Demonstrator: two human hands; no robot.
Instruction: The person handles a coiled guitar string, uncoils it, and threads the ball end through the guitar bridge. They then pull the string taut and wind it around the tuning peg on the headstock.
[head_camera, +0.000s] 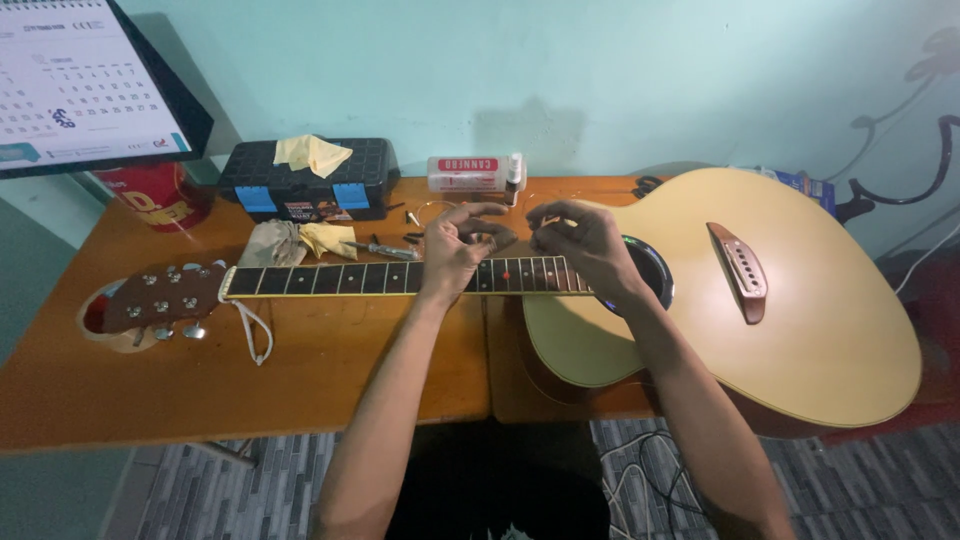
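Observation:
A pale acoustic guitar (800, 330) lies flat across the wooden table (300, 370), its dark fretboard (330, 278) running left to a brown headstock (160, 297). No strings show on the neck. My left hand (452, 250) hovers over the upper frets with thumb and fingers pinched together. Just left of the sound hole (655, 275), my right hand (585, 245) is pinched the same way. Between them they seem to hold a thin wire, barely visible. The brown bridge (740, 272) sits on the body to the right.
At the back stand a black toolbox (300, 180) with a yellow cloth (312, 153), a red tin (155, 195), a desk calendar (85, 85) and a white box (470, 173). Crumpled cloths (300, 240), a screwdriver (385, 250) and small parts lie behind the neck.

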